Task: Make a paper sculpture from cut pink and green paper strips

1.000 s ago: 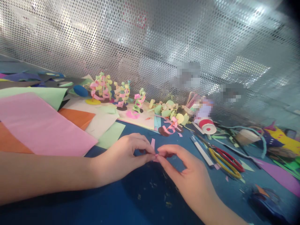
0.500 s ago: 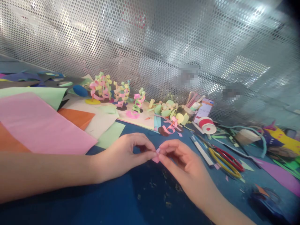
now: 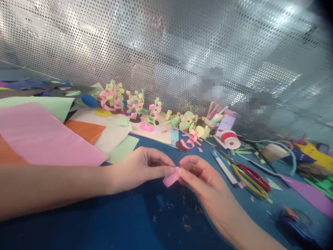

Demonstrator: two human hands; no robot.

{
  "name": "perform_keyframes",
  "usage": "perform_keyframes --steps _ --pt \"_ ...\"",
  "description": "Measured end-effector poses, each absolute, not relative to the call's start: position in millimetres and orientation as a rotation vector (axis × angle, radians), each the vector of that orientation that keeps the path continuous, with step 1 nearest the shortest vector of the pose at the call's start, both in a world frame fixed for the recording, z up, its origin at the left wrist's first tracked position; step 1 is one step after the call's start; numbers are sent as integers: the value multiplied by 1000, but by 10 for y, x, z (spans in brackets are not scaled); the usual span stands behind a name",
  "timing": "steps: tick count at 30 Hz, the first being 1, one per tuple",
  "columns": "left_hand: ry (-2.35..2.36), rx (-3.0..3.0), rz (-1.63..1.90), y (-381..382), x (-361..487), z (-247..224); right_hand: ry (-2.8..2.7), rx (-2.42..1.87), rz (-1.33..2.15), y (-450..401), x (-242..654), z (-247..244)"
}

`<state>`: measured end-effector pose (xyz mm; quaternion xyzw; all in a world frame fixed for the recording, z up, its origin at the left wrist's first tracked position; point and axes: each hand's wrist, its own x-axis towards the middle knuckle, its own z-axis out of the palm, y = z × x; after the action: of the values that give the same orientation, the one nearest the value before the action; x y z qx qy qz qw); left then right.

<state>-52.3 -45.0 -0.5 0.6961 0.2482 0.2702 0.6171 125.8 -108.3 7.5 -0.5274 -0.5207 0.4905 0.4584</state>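
Between thumb and fingers, my left hand [image 3: 142, 170] pinches a small pink paper piece [image 3: 171, 177] from its left side. My right hand [image 3: 205, 178] pinches the same piece at its right end, so the fingertips of both hands are almost touching. The paper looks curved and hangs a little below the fingertips, over the dark blue table [image 3: 111, 222]. Part of it is hidden by the fingers. Beyond my hands stands a pink paper curl on a brown base [image 3: 182, 146].
Pink paper [image 3: 49, 135], orange paper [image 3: 85, 131] and green sheets lie left. Curly paper models [image 3: 113, 97] stand behind. Scissors with red and yellow handles [image 3: 249, 180], a red ribbon spool [image 3: 230, 139], a phone [image 3: 227, 122] and a tape dispenser [image 3: 296, 225] are on the right.
More of the pink paper now shows below my fingertips, turned toward the left. My left forearm has risen slightly, and my right hand has shifted a little.
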Motion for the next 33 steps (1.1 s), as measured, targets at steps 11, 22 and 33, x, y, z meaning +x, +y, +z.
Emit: perform_keyframes --steps 11,22,33 --pt "661 1500 678 -433 -524 -22 -2057 -1118 -13 -1160 1268 26" --pt "643 1525 666 -438 -524 -26 -2021 -1135 -8 -1160 1268 48" --pt "594 1493 647 -441 -518 -39 -1616 -1268 680 -1136 1230 -10"
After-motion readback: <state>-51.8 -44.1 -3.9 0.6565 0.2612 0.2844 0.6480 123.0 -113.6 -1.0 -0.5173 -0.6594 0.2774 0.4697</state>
